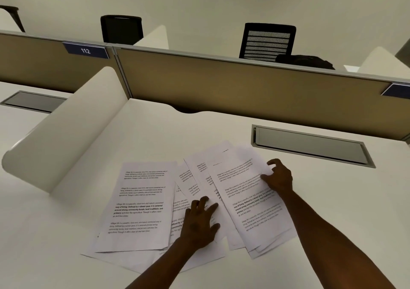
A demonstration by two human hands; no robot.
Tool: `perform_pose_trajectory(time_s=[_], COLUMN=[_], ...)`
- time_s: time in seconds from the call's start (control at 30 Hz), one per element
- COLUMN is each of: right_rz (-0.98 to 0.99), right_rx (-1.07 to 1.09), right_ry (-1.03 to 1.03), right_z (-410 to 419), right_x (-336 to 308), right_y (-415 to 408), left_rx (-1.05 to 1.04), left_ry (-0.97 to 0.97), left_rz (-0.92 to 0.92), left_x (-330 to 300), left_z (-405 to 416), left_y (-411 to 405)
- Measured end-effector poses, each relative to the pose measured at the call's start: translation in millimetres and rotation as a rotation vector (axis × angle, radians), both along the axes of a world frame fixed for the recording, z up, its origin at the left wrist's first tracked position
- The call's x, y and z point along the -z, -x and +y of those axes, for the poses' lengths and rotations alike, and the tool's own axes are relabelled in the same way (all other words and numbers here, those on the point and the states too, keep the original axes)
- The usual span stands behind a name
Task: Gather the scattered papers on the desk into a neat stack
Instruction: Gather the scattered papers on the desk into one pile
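Although the white printed paper sheets (142, 202) already overlap in one loose fan on the plain white desk (55, 233), the gathering looks barely half done. At the left, one sheet lies squarer, apart from the rest. The left hand (200, 224) presses flat on the middle sheets, fingers spread, gripping nothing. The right hand (278, 178) curls at the far right sheet's edge, fingers on paper; whether it pinches is unclear. Sliding together and squaring remain.
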State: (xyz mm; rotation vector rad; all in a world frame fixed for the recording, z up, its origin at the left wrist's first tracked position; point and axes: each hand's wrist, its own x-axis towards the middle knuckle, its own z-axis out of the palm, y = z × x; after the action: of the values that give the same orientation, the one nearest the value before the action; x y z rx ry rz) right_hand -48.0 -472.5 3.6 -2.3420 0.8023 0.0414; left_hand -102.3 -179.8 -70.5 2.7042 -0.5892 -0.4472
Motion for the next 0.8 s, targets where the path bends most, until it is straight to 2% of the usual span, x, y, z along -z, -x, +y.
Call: perform_pose_trajectory(time_s=[0.1, 0.2, 0.33, 0.53, 0.67, 0.8], right_rz=[-0.038, -0.055, -0.099, -0.068, -0.063, -0.041], right_rx=[0.122, 0.121, 0.149, 0.087, 0.075, 0.157], right_ry=[-0.127, -0.209, -0.435, -0.600, -0.601, -0.335], right_z=[-26, -41, -59, -49, -29, -10], right_x=[-3, 0, 0, 7, 16, 28], right_y=[18, 32, 53, 66, 52, 44], left_rx=[0.023, -0.065, -0.159, -0.165, -0.131, -0.108], left_ry=[0.026, 0.052, 0.043, -0.014, -0.012, -0.004], left_rz=[-0.007, 0.002, -0.045, 0.019, 0.028, 0.041], left_x=[-6, -10, -12, -4, 0, 1], left_z=[-20, -31, -39, -30, -25, -27], left_y=[-1, -3, -8, -19, -19, -13])
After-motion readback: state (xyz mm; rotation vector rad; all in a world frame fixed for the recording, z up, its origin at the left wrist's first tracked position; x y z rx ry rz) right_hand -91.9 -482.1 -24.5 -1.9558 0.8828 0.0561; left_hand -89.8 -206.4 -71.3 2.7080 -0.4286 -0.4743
